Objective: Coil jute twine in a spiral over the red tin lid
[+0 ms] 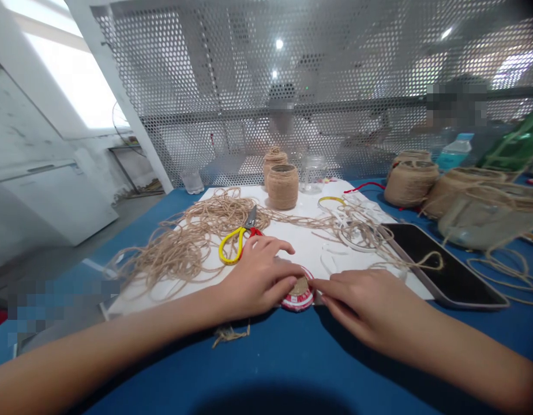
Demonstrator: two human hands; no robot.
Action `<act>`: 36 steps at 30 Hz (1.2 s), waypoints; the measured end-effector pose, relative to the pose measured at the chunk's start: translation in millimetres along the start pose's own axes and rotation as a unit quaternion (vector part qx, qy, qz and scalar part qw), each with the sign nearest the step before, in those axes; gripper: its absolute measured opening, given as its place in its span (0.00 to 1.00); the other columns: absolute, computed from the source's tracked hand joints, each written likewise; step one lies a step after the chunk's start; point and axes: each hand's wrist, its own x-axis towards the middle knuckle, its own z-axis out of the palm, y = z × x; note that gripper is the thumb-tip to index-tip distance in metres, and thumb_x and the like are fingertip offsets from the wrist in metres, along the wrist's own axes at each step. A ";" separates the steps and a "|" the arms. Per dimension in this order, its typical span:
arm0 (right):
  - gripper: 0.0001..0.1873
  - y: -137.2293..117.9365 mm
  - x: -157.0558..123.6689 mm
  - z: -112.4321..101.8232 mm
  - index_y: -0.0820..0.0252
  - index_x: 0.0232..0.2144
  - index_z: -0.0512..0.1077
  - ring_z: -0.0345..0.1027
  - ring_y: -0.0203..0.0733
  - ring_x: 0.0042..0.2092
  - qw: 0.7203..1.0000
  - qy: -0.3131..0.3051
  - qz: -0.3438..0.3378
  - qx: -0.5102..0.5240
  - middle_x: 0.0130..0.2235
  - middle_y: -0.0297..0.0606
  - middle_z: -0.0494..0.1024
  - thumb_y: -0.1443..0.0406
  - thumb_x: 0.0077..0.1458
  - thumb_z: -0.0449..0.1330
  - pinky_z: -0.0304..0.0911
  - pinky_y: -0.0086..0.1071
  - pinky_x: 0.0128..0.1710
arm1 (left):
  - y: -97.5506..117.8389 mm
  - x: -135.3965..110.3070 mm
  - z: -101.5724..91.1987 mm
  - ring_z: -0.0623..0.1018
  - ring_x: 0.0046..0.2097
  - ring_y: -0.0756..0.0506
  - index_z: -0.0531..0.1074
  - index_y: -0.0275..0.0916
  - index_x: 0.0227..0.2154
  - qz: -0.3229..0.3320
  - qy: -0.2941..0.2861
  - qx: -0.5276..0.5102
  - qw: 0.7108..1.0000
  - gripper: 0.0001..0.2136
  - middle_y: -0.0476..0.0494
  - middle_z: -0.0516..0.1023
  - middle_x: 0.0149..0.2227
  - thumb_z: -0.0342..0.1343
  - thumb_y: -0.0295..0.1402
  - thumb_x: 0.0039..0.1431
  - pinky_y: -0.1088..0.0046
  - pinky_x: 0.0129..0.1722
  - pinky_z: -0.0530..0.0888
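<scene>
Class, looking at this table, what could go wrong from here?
The left hand, at the red-and-white disc, is close beside the scissors and might knock them. The loose twine heaped by them could snag on the blades. A twine loop lies over the dark-screened device and might catch if pulled.

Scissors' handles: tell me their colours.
One yellow and one red on the scissors, best seen in the head view.

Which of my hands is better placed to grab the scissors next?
Probably your left hand: it is right by the scissors, partly covering their red handle. Your right hand is farther off, across the red-and-white disc. Both have fingers at the disc, though.
</scene>
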 end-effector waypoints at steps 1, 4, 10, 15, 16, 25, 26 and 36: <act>0.16 -0.1 0.0 0.0 0.53 0.41 0.70 0.71 0.42 0.33 1.000 0.001 0.001 -0.001 0.33 0.35 0.77 0.63 0.62 0.43 0.51 0.33 0.30 | 0.1 0.1 0.0 0.64 0.53 0.39 0.73 0.50 0.45 0.010 -0.007 0.010 1.000 0.13 0.42 0.67 0.51 0.47 0.36 0.62 0.54 0.53 0.55; 0.16 -1.1 0.0 -1.0 0.53 0.42 0.70 0.70 0.41 0.33 1.000 -0.005 0.000 -0.004 0.33 0.35 0.76 0.63 0.62 0.43 0.51 0.34 0.30 | -0.6 1.5 -0.2 0.63 0.54 0.38 0.71 0.51 0.47 0.012 -0.025 0.029 0.999 0.14 0.42 0.66 0.53 0.45 0.39 0.64 0.53 0.53 0.54; 0.15 -2.7 -0.3 -2.0 0.55 0.42 0.68 0.70 0.42 0.33 1.000 -0.019 -0.009 -0.022 0.32 0.36 0.76 0.63 0.63 0.43 0.50 0.34 0.30 | -1.5 5.1 -3.3 0.62 0.55 0.38 0.70 0.50 0.47 0.035 -0.056 0.066 0.996 0.15 0.40 0.65 0.53 0.42 0.42 0.65 0.52 0.53 0.53; 0.16 -2.4 -0.6 -1.1 0.56 0.41 0.68 0.70 0.42 0.34 0.999 -0.024 -0.007 -0.021 0.33 0.36 0.75 0.63 0.63 0.41 0.52 0.34 0.31 | 1.2 3.7 -5.2 0.61 0.55 0.40 0.70 0.49 0.47 0.045 -0.056 0.050 0.996 0.14 0.41 0.65 0.54 0.44 0.40 0.64 0.52 0.55 0.50; 0.16 -2.1 -0.7 -1.2 0.56 0.41 0.68 0.70 0.42 0.34 0.999 -0.025 -0.008 -0.019 0.33 0.36 0.75 0.63 0.63 0.41 0.53 0.34 0.31 | 1.6 3.9 -5.2 0.62 0.55 0.40 0.70 0.49 0.47 0.043 -0.055 0.044 0.997 0.14 0.42 0.65 0.54 0.44 0.39 0.64 0.53 0.55 0.51; 0.18 -0.7 -0.7 -4.5 0.55 0.41 0.70 0.70 0.42 0.35 1.000 -0.016 -0.006 -0.018 0.33 0.36 0.75 0.63 0.63 0.41 0.53 0.35 0.32 | 3.5 3.1 -11.1 0.62 0.56 0.40 0.69 0.49 0.48 -0.001 -0.098 -0.055 0.994 0.13 0.44 0.66 0.53 0.50 0.38 0.61 0.55 0.55 0.55; 0.18 -0.9 -0.6 -4.5 0.55 0.42 0.69 0.70 0.42 0.35 1.000 -0.014 -0.008 -0.022 0.33 0.36 0.75 0.63 0.63 0.41 0.53 0.35 0.32 | 2.8 2.4 -12.1 0.62 0.56 0.40 0.67 0.47 0.49 0.004 -0.105 -0.068 0.992 0.15 0.43 0.65 0.53 0.51 0.37 0.59 0.55 0.56 0.55; 0.17 1.7 -0.8 -6.0 0.56 0.40 0.70 0.69 0.42 0.32 0.999 0.007 -0.013 -0.039 0.32 0.36 0.74 0.63 0.63 0.42 0.51 0.35 0.30 | -1.1 2.3 -13.9 0.66 0.50 0.39 0.59 0.41 0.56 0.040 -0.096 -0.012 0.995 0.33 0.41 0.70 0.49 0.59 0.47 0.48 0.57 0.54 0.56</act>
